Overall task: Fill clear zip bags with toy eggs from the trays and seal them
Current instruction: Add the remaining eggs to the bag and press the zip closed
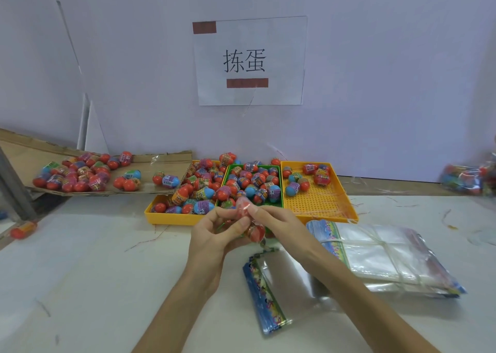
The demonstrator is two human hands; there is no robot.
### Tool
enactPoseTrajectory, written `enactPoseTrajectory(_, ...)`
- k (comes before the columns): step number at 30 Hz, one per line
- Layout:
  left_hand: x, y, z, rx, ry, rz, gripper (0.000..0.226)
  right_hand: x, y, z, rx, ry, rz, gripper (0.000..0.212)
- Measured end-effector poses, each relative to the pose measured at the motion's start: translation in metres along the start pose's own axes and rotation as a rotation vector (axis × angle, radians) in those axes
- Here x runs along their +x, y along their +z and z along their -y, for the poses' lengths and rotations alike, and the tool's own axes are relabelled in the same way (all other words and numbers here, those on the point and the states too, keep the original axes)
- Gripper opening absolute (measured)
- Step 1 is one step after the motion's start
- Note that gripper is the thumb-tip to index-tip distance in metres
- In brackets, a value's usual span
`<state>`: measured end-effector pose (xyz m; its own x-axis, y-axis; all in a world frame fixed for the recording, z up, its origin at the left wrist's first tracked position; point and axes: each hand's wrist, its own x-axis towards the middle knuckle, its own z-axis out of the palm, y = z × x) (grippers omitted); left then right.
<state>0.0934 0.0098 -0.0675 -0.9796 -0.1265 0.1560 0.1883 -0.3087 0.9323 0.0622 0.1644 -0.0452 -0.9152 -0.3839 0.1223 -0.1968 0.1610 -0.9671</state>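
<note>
Head view: my left hand [222,234] and right hand [279,224] meet above the white table [94,285], just in front of the trays. Fingers of both are curled. Fingertips of both pinch the upper egg [243,206], a red plastic toy egg in clear film wrap. It's blurred, and its long axis looks roughly upright, tipped away from me. The lower egg [256,232], red with a printed band, sits between my left thumb and right palm with its red end down. I can't tell which hand carries it.

A clear zip bag with a blue printed strip [281,285] lies flat under my wrists, strip end pointing left. Its body runs right, under my right forearm. A tied stack of clear bags [383,256] is just beside it on the right, strips also to the left.

The left yellow tray [171,217] and green tray [280,191] are heaped with eggs. The right yellow tray [322,205] has a few at its far end. More eggs lie on a brown cardboard sheet [161,162] at far left.
</note>
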Motion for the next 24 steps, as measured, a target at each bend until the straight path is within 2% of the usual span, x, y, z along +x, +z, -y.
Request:
enactPoseTrajectory(6,-0.002,0.0,0.001,0.105,0.078,-0.028,0.045,-0.006,0.005,-0.006,-0.123,-0.057,0.042,0.047)
enactPoseTrajectory(10,-0.004,0.001,0.0,0.156,0.13,-0.062,0.046,-0.008,0.008,-0.008,-0.237,-0.17,0.017,0.031)
enactPoseTrajectory(16,-0.007,0.001,0.0,0.178,0.162,-0.058,0.039,-0.01,0.008,-0.009,-0.448,-0.231,-0.005,0.047)
enactPoseTrajectory(22,-0.005,-0.003,0.002,0.129,0.133,-0.061,0.039,-0.009,0.011,-0.008,-0.471,-0.222,-0.019,0.059)
enactPoseTrajectory(24,-0.004,-0.004,-0.001,0.103,0.113,-0.09,0.032,-0.011,0.017,-0.008,-0.487,-0.221,-0.023,0.064)
